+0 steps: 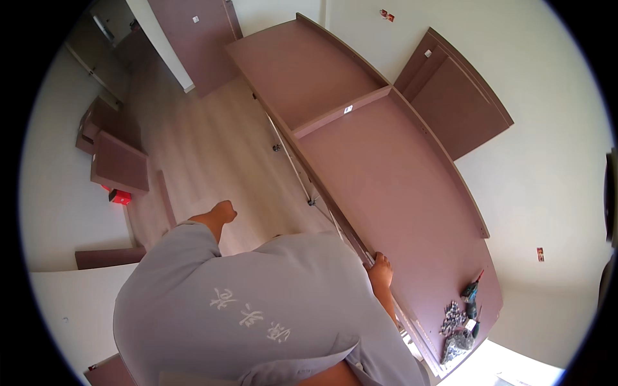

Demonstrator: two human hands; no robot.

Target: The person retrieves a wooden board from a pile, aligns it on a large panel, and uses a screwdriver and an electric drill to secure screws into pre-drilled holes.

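Observation:
A long pinkish-brown cabinet frame (412, 186) lies raised off the floor, running from near right toward the far middle. A divider (344, 109) crosses it, and a narrow board stands up along its far edge. My right hand (380, 269) grips the near edge of this frame, fingers over the rim. Over the floor to the left, my left hand (223, 211) hangs in a loose fist, with nothing visible in it. At the frame's near right end lie a cordless drill (471, 293), a pile of small fittings (452, 318) and a clear plastic bag (458, 346) of hardware.
Brown panels (454, 96) lean against the right wall, and another panel (196, 45) stands at the back. Stacked brown box-shaped pieces (119, 164) and a red box (120, 197) sit at the left. Thin support legs (293, 168) show beneath the frame.

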